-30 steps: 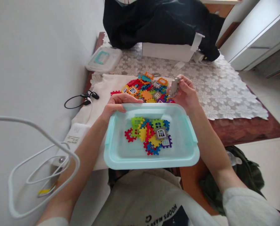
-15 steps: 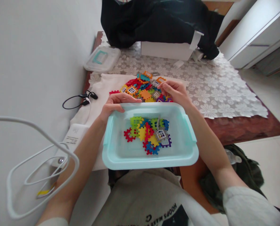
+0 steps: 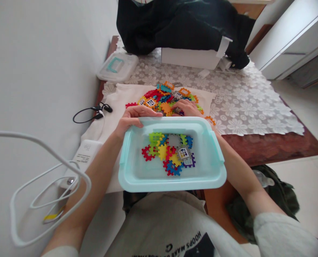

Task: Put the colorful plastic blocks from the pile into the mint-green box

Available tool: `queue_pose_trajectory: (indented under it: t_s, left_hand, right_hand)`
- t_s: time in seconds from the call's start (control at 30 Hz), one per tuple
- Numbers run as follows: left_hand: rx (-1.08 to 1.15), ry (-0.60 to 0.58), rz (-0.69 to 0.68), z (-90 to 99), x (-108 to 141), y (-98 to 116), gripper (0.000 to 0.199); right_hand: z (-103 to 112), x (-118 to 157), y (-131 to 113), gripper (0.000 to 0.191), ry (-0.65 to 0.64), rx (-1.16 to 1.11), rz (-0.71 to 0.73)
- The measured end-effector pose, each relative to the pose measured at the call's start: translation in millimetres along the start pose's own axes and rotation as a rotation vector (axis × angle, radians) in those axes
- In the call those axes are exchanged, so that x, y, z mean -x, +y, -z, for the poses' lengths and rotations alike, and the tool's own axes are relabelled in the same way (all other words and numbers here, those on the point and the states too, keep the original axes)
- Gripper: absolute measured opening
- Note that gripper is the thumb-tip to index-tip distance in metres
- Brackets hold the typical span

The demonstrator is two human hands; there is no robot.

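Observation:
A pale turquoise plastic bin stands tilted toward me in front of my body. Inside it lie several toothed plastic tiles, among them a yellow tile, a flat grey tile and a grey window tile. My left hand grips the bin's far left corner, thumb and fingers about the rim. Beyond the far rim, my right hand reaches into a pile of similar colourful tiles. Its fingers are curled down among them, the tips partly hidden, so what they pinch is unclear.
The pile lies on a cream cloth over a lace-covered table. A clear lid, black earphones and a white power strip lie left. A white cable loops nearby. Black fabric covers a white box behind.
A grey tile, blurred on its edge before, now rests flat in the bin. My right hand has moved left and down into the pile. My left hand keeps its hold.

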State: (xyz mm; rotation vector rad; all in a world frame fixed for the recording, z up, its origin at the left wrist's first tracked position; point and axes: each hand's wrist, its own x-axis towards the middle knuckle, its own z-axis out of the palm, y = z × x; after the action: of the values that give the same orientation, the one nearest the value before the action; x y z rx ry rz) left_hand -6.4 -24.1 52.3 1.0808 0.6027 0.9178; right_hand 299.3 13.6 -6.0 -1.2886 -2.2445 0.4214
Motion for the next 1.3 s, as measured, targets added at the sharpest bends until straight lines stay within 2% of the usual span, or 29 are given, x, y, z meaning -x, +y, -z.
queue_pose_trajectory:
  t_s: [0.17, 0.5, 0.73, 0.97, 1.1, 1.3]
  left_hand:
    - [-0.071, 0.01, -0.042, 0.8, 4, -2, 0.038]
    - [-0.094, 0.034, -0.049, 2.7, 8, -2, 0.041]
    - [-0.096, 0.026, -0.036, 5.2, 9, -3, 0.046]
    - [-0.092, 0.031, -0.047, 2.9, 8, -3, 0.046]
    - [-0.095, 0.037, -0.03, 6.8, 8, -4, 0.043]
    - [-0.079, 0.053, -0.03, 8.3, 8, -6, 0.039]
  right_hand:
    - [-1, 2, 0, 0.055, -0.04, 0.031, 0.053]
    - [-2, -1, -2, 0.031, -0.002, 0.042, 0.056]
    - [1, -1, -4, 0.045, 0.08, 0.038, 0.033]
    - [10, -5, 1, 0.042, 0.174, 0.027, 0.002]
    - [16, -4, -1, 0.034, 0.274, -0.084, -0.042]
    - [22, -6, -9, 0.027, 0.43, -0.411, -0.102]
